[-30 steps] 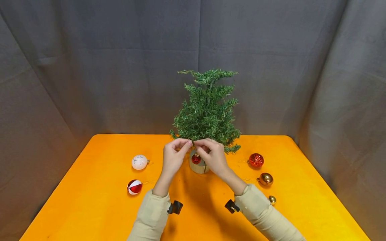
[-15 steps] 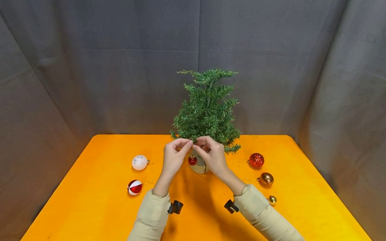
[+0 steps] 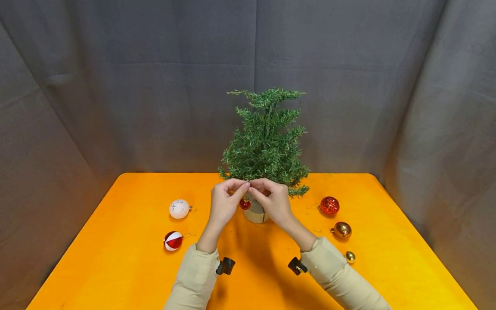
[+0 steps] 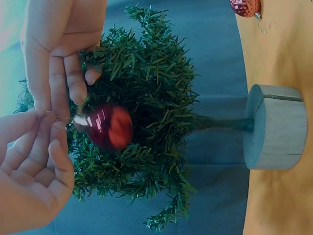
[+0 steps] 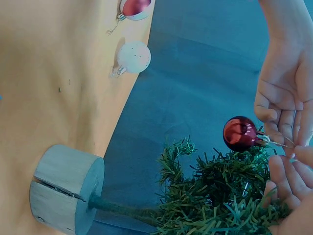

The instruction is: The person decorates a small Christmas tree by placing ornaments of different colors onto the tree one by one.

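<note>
A small shiny red Christmas bauble (image 3: 245, 203) hangs by a thin gold string loop below the meeting fingertips of both hands. The left hand (image 3: 224, 201) pinches the loop between thumb and forefinger. The right hand (image 3: 274, 201), thumb and forefinger also pinched, meets it at the same loop. Right behind them stands a small artificial Christmas tree (image 3: 267, 142), whose low front branches are partly covered by the hands. In the left wrist view the bauble (image 4: 110, 126) lies in front of the green needles. Whether the loop goes round a twig cannot be seen.
On the orange table (image 3: 128, 267), a white bauble (image 3: 179, 209) and a red-and-white bauble (image 3: 172, 240) lie left. A glittery red bauble (image 3: 329, 206), a bronze bauble (image 3: 342, 230) and a small gold bauble (image 3: 350, 257) lie right. The tree's wooden base (image 3: 255, 215) stands between the forearms.
The bauble has shifted slightly left, and now sits a little higher than half a second ago. The fingertips of the two hands have come together. The tree and the other baubles stay put.
</note>
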A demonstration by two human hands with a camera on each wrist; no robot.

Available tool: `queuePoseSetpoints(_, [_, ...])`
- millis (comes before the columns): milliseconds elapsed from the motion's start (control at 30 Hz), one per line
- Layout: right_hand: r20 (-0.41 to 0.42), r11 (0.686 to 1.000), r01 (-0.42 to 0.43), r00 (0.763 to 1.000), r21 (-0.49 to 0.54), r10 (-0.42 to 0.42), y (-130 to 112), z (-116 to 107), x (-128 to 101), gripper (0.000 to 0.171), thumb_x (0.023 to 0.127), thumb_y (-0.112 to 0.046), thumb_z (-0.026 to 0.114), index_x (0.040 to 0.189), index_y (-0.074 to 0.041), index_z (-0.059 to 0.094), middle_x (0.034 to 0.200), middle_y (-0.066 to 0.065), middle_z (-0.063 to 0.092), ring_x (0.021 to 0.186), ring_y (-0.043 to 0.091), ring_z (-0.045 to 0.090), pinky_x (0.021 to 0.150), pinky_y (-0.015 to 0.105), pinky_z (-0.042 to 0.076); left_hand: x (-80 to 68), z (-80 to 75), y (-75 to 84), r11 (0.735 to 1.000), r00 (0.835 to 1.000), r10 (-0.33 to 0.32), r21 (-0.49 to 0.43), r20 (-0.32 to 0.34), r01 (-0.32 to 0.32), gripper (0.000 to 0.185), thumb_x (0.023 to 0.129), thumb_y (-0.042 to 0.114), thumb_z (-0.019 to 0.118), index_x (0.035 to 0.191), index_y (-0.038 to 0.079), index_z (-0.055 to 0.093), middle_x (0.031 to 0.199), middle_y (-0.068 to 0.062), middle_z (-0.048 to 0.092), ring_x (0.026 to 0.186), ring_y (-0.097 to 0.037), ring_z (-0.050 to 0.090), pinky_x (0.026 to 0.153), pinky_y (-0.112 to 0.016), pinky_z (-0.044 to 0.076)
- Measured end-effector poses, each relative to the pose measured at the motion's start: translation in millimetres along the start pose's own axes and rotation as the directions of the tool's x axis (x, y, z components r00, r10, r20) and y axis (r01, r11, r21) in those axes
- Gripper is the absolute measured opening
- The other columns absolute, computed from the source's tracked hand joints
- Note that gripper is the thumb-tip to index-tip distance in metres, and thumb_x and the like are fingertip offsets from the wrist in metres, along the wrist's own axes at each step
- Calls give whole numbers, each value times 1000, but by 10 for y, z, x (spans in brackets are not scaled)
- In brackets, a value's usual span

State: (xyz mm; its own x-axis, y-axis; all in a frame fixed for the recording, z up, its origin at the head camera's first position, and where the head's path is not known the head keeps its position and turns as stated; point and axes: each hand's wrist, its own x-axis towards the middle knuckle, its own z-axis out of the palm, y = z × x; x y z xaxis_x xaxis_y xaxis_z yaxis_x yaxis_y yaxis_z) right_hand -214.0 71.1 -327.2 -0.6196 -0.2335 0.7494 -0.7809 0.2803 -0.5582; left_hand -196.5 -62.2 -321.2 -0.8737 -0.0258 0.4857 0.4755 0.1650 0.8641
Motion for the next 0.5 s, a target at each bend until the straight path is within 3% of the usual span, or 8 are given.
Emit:
queuePoseSetpoints(167, [46,997,-24,999,74,21,13,-13,-10,13,79,11,59,91,14,62,72,21,63,53,28,57,49,30,49,5,-22,21,1000,1000,2,21,2,-2,12,84,1,60,83,-9,67,70,-24,59,50,-16,43,45,-17,31])
queuePoseSetpoints(333, [66,991,-50,997,123,43,14,-21,-5,15,82,10,56,95,14,61,68,19,62,54,32,57,48,26,48,3,-41,48,997,999,14,74,29,-16,11,83,0,61,82,-8,67,67,-20,59,55,-25,47,46,-17,30])
queuePoseSetpoints(500, [47,996,-26,999,83,22,8,-24,8,9,82,9,57,87,11,64,62,14,61,52,28,57,41,22,40,-2,-47,34,996,998,1,93,62,-7,10,83,0,61,82,-8,67,69,-20,60,59,-31,50,48,-18,33])
